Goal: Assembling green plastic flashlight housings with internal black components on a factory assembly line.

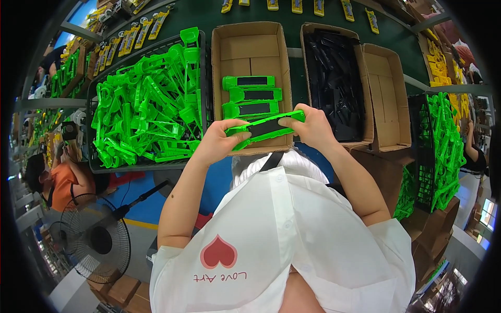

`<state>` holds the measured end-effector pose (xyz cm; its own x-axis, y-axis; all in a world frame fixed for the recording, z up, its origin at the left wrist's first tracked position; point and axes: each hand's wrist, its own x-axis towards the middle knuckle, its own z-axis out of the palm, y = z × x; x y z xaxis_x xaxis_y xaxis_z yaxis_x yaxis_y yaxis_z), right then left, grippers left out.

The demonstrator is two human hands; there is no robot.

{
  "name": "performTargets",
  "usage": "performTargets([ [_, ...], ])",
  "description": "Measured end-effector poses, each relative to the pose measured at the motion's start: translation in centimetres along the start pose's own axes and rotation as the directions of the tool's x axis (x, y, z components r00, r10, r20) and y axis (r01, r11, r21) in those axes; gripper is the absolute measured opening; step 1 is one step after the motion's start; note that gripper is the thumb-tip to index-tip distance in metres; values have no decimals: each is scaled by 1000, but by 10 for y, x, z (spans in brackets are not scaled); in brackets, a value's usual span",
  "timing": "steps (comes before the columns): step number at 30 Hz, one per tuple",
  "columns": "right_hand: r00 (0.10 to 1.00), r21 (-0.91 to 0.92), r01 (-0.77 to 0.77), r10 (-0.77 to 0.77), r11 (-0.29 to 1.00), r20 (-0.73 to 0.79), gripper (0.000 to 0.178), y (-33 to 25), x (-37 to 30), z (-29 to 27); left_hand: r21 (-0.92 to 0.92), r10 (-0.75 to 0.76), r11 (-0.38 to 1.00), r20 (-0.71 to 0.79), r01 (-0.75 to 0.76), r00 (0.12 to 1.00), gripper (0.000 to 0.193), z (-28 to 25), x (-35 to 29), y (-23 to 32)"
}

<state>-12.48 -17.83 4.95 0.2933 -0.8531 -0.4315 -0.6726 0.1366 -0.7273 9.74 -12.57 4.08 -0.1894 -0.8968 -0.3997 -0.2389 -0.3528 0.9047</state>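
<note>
Between both hands I hold a long green plastic casing [255,139] with a flat black insert [265,127] along its middle. My left hand [225,140] is closed on its left end, and my right hand [312,127] grips the right end with the thumb pressed on the black part. The casing tilts up to the right above the near edge of an open cardboard box [250,44]. Inside that box lie three similar green casings [255,94] with black inserts, stacked in a row. The fingers underneath the held casing are partly hidden.
Left stands a black crate [204,73] heaped with green plastic parts [148,99]. To the right are a cardboard box of black strips [334,78] and another box [389,99]. Yellow pieces [297,6] line the far side. A fan [102,237] and a co-worker [70,177] are at left.
</note>
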Motion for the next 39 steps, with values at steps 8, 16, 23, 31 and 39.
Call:
performTargets([
  [8, 981, 204, 177, -189, 963, 39, 49, 15, -7, 21, 614, 261, 772, -72, -164, 963, 8, 47, 24, 8],
  [16, 928, 223, -116, 26, 968, 373, 73, 32, 3, 24, 698, -41, 716, 38, 3, 998, 22, 35, 52, -4],
  [23, 828, -472, -351, 32, 809, -560, 13, 146, -3, -22, 944, 242, 296, 74, -146, 968, 87, 28, 70, -76],
  [31, 809, -396, -137, -128, 908, -573, 14, 210, 26, -20, 816, 697, 91, 358, -571, 622, 62, -28, 148, -41],
  [39, 663, -332, -189, -129, 924, -737, 16, 218, 3, -18, 791, 351, -7, 575, -612, 739, 63, -23, 223, -45],
])
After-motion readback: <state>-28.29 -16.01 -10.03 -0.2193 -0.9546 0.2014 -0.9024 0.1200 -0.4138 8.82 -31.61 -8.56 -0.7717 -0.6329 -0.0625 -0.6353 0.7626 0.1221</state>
